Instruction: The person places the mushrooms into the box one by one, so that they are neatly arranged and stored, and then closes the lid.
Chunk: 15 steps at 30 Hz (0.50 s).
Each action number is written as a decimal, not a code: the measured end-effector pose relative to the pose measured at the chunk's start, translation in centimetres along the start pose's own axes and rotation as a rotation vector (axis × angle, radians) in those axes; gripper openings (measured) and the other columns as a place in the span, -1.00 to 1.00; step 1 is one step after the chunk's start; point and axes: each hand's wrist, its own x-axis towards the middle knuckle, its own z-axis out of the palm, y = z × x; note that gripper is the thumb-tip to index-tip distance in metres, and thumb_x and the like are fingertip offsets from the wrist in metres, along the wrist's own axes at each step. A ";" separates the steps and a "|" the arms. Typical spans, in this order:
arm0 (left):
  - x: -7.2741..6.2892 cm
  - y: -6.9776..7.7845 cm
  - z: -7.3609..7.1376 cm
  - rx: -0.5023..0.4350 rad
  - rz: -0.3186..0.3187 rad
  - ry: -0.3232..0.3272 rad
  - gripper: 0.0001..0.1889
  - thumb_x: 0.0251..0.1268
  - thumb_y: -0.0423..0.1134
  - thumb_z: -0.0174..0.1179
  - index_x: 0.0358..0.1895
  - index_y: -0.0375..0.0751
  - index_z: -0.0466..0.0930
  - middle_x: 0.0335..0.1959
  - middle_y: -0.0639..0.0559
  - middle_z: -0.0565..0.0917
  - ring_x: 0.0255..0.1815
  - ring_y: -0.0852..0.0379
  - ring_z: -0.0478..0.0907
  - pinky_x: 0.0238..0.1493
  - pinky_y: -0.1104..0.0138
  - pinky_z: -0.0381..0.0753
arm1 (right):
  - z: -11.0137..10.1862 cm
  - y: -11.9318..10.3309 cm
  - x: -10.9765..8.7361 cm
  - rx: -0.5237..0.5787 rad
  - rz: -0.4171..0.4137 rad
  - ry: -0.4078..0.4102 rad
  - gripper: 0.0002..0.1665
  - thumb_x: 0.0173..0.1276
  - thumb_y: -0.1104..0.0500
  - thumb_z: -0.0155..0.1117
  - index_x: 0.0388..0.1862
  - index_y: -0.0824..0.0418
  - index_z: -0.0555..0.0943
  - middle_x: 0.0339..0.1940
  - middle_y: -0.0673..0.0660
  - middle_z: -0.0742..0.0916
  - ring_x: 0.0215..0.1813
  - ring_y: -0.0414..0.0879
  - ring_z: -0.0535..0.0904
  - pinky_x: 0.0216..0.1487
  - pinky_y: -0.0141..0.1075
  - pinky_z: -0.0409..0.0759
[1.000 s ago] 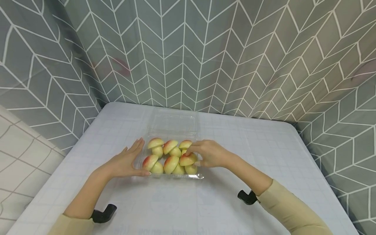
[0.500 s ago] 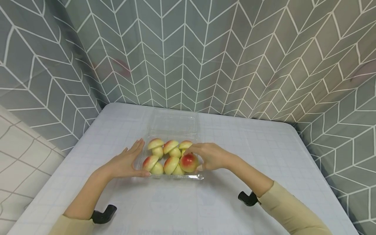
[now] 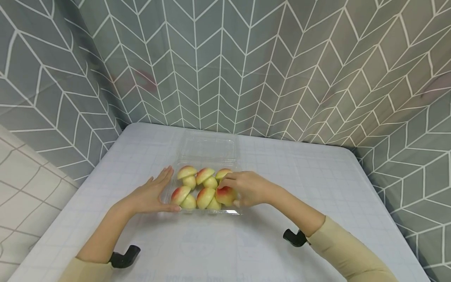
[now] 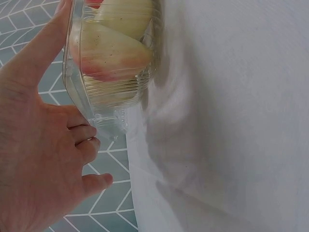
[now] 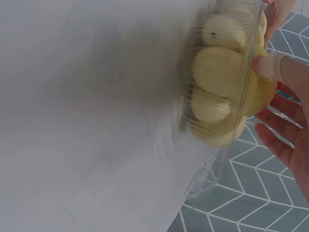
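Observation:
A clear plastic clamshell box holds yellow-and-red, dome-shaped fruit halves, peach-like, several set cap over base in two rows. My right hand grips one reddish fruit half at the box's front right. In the right wrist view its thumb and fingers hold the fruit half above the rim, over paler pieces. My left hand rests along the box's left side, fingers and thumb extended, thumb at the front corner. The left wrist view shows that hand at the box wall.
The transparent lid lies folded back behind the box. A white cloth covers the table. Patterned grey curtains surround its back and sides. A black strap piece sits at each wrist.
The fruit half under my right hand has turned from cap-like to its round red face, then tilted a little. My right hand has shifted slightly downward. The left hand has stayed in place.

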 end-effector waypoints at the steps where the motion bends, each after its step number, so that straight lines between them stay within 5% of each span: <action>1: 0.0 0.0 0.0 0.003 0.000 0.000 0.33 -0.10 0.40 0.32 0.50 -0.46 -0.21 0.54 -0.33 -0.18 0.53 -0.24 -0.21 0.40 -0.24 -0.17 | -0.1 0.0 0.0 0.007 0.006 -0.007 -0.43 -0.06 0.14 0.44 0.04 0.04 0.59 -0.06 -0.09 0.66 -0.09 -0.19 0.58 -0.12 -0.25 0.60; 15: -0.1 0.1 0.0 0.002 -0.001 -0.002 0.32 -0.10 0.38 0.33 0.49 -0.48 -0.20 0.54 -0.33 -0.18 0.53 -0.25 -0.21 0.40 -0.25 -0.17 | 0.2 -0.1 0.4 0.076 0.025 0.014 -0.53 0.12 0.04 0.40 0.06 0.00 0.63 0.07 -0.06 0.64 0.19 -0.18 0.49 0.00 -0.21 0.60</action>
